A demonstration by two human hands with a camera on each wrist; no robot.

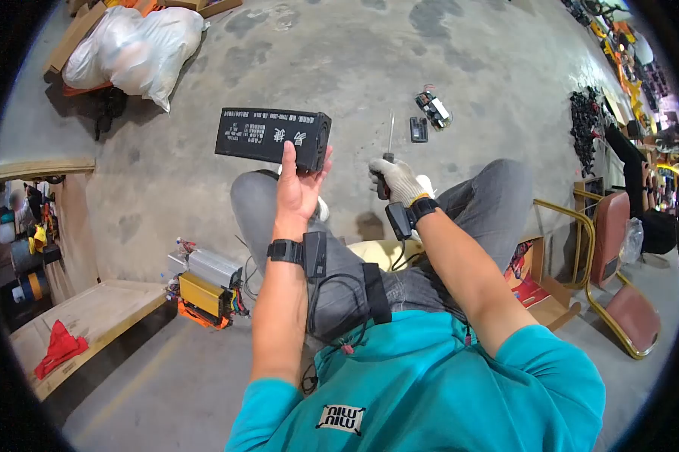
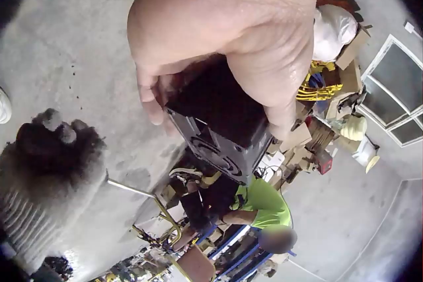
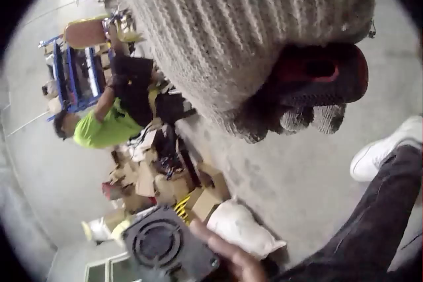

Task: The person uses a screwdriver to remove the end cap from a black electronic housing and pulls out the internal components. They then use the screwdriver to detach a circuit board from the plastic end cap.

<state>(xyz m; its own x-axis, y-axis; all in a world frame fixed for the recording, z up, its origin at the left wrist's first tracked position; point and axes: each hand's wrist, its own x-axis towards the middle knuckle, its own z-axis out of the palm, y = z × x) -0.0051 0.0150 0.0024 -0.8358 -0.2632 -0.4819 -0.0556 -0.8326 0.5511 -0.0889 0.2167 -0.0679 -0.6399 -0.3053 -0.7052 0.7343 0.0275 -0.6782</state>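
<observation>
My bare left hand (image 1: pixel 300 194) grips one end of a long black box (image 1: pixel 260 137) with white printed lettering, thumb on one side and fingers on the other. That end shows a round fan grille (image 2: pixel 221 156) in the left wrist view. Held up over the floor, the box points away to the left. My right hand (image 1: pixel 401 182) wears a knitted white glove and holds a screwdriver (image 1: pixel 391 135), its shaft pointing away from me. The screwdriver's black and red handle (image 3: pixel 324 78) pokes out of the gloved fist in the right wrist view.
Beyond the right hand, a small black piece (image 1: pixel 419 129) and an opened electronic unit (image 1: pixel 434 110) lie on the concrete floor. Silver and gold metal units (image 1: pixel 207 282) with wires sit left, near a wooden platform (image 1: pixel 106 309). A chair (image 1: pixel 611 241) stands right; white sacks (image 1: pixel 140 53) lie far left.
</observation>
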